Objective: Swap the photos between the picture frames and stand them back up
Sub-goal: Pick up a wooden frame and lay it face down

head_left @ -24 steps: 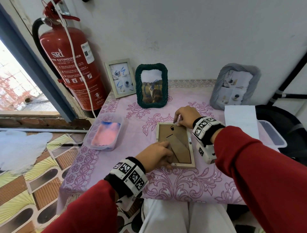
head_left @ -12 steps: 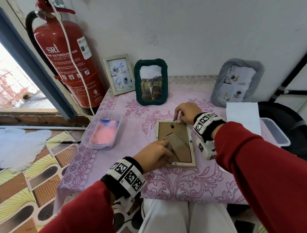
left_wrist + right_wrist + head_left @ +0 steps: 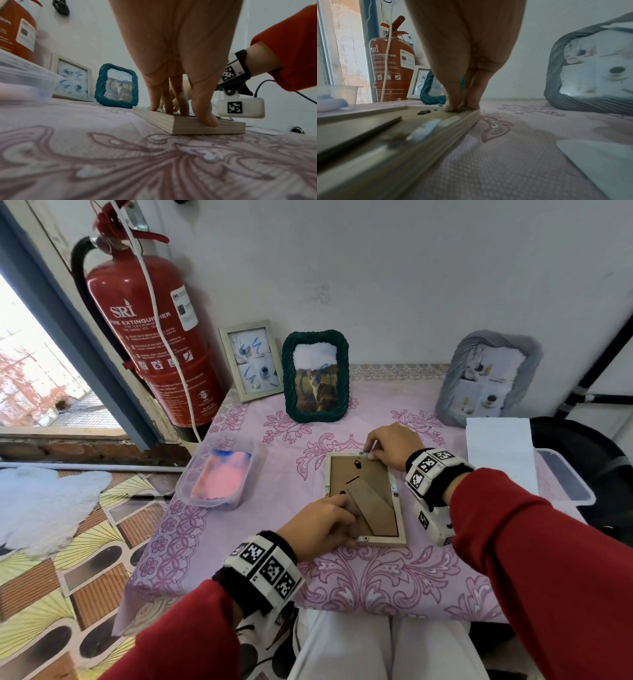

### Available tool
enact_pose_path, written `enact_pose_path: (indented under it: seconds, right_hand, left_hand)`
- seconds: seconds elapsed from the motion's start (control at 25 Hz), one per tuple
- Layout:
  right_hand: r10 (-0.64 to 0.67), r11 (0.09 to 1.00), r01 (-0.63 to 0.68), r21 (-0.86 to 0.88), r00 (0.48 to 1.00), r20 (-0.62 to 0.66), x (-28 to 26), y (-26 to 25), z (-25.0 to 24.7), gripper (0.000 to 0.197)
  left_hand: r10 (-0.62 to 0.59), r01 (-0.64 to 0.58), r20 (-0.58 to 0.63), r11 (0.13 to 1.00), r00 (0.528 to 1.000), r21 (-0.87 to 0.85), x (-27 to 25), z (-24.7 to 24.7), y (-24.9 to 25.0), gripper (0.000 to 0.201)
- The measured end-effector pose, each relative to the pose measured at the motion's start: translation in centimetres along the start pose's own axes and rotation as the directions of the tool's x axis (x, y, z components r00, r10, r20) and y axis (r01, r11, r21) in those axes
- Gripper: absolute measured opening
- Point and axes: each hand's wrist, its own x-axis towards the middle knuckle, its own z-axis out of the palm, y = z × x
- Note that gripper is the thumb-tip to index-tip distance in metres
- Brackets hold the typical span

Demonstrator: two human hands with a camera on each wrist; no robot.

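Note:
A light wooden frame [image 3: 364, 498] lies face down on the pink cloth, its brown backing and folded stand facing up. My left hand [image 3: 337, 518] presses on its near left part, fingertips [image 3: 205, 119] down on the frame [image 3: 197, 127]. My right hand [image 3: 373, 450] pinches a small clip at the frame's far edge, where thumb and finger meet [image 3: 462, 105]. Against the wall stand a white frame [image 3: 251, 359], a green rope frame with a cat photo [image 3: 315, 376], and a grey frame [image 3: 488, 378].
A clear tub with a pink cloth [image 3: 219, 474] sits at the table's left edge. A white sheet [image 3: 498, 453] and a clear lid [image 3: 565, 481] lie at the right. A red fire extinguisher [image 3: 150, 337] stands beside the table's left back corner.
Both hands stay on the face-down frame. The right hand's fingers have shifted a little along the far edge. The head view has moved slightly.

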Motion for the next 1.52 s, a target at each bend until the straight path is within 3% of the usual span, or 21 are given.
enact_pose_path:
  seconds: [0.12,0.2,0.28,0.36,0.48,0.56,0.64,0.72,0.92,1.32,1.4,1.52]
  right_hand:
    - [-0.015,0.998,0.012,0.065,0.999,0.052,-0.9,0.8,0.1,0.029]
    - [-0.038,0.996,0.027,0.082,0.991,0.129,-1.9,1.3,0.1,0.039]
    - [-0.068,0.997,0.061,0.051,0.986,0.152,-2.8,1.4,-0.1,0.045]
    - [-0.089,0.996,0.086,0.032,0.991,0.096,-3.7,0.9,-0.2,0.042]
    - [-0.073,0.993,0.075,0.087,0.997,-0.022,-5.5,-0.8,0.3,0.034]
    - [-0.041,0.992,0.038,0.123,0.999,0.025,-6.9,-2.1,1.2,0.039]
    - [0.032,0.999,-0.036,0.032,0.991,0.128,-8.0,-2.7,2.2,0.058]
    - [0.096,0.995,-0.090,-0.044,0.984,0.149,-8.5,-2.9,2.8,0.069]
    - [0.081,0.991,-0.088,0.106,0.995,0.065,-9.0,-2.5,2.9,0.060]
    - [0.051,0.978,-0.053,0.201,0.999,0.017,-9.5,-1.5,2.9,0.060]
    - [0.049,0.965,-0.050,0.256,0.999,0.009,-9.6,-1.3,2.9,0.058]
    - [0.085,0.920,-0.061,0.388,0.995,-0.045,-9.9,-0.9,3.1,0.046]
  left_hand:
    - [-0.034,0.033,-0.010,0.996,0.999,-0.087,-0.5,0.1,-0.1,0.020]
    - [-0.071,0.045,-0.128,0.979,0.989,-0.197,-0.8,-0.1,-0.4,0.020]
    - [-0.192,0.106,-0.301,0.954,0.934,-0.282,-0.9,-0.5,-1.0,0.019]
    - [-0.312,0.195,-0.372,0.928,0.874,-0.318,-0.8,-0.7,-1.6,0.023]
    - [-0.404,0.279,-0.282,0.877,0.870,-0.392,-0.5,-0.1,-2.1,0.032]
    - [-0.427,0.305,-0.250,0.860,0.869,-0.409,-0.3,0.4,-2.1,0.040]
    - [-0.440,0.321,-0.246,0.857,0.864,-0.403,-0.2,0.7,-2.0,0.046]
    - [-0.449,0.337,-0.236,0.855,0.862,-0.395,-0.2,0.6,-1.8,0.051]
    - [-0.453,0.347,-0.218,0.851,0.864,-0.394,-0.4,0.5,-1.5,0.056]
    - [-0.484,0.333,-0.258,0.822,0.837,-0.461,0.0,0.4,-0.7,0.052]
    - [-0.484,0.251,-0.243,0.746,0.841,-0.617,0.0,0.5,-0.4,0.050]
    - [-0.483,0.144,-0.170,0.546,0.859,-0.825,-0.1,0.6,-0.1,0.050]
